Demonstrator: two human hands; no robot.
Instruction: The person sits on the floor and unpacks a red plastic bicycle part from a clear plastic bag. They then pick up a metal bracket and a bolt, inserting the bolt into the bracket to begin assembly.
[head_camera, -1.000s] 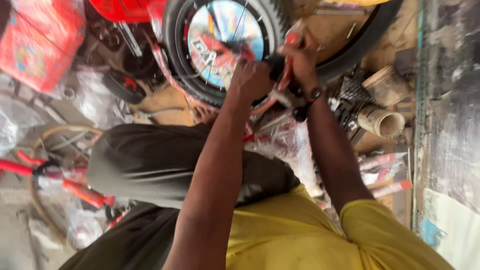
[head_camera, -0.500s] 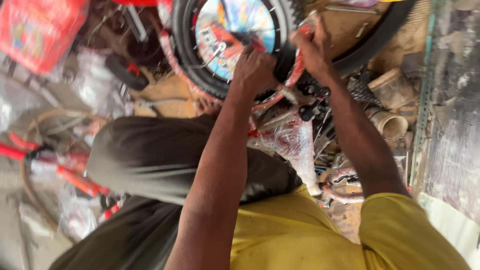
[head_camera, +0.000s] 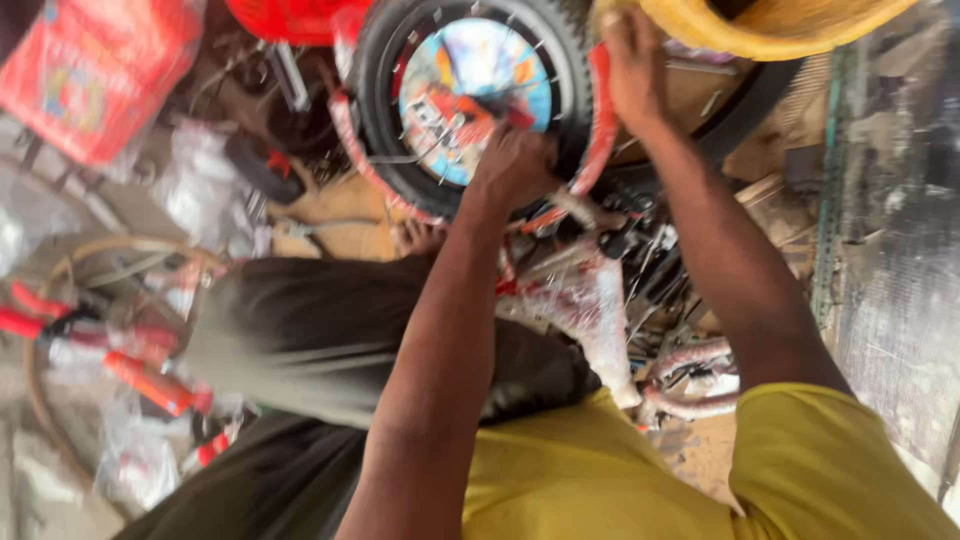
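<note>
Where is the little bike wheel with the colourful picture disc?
In the head view, the small bike wheel sits at the top middle, just past the left hand at its lower rim and the right hand at its right edge.

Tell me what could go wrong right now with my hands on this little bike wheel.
Your left hand sits right at the spokes beside the colourful disc of the small wheel; if the wheel turns, fingers could get pinched. Your right hand grips the red fork close against the tyre, another likely pinch point. The plastic-wrapped frame rests among loose parts and wrapping, so it might slip or tip while you push.
</note>
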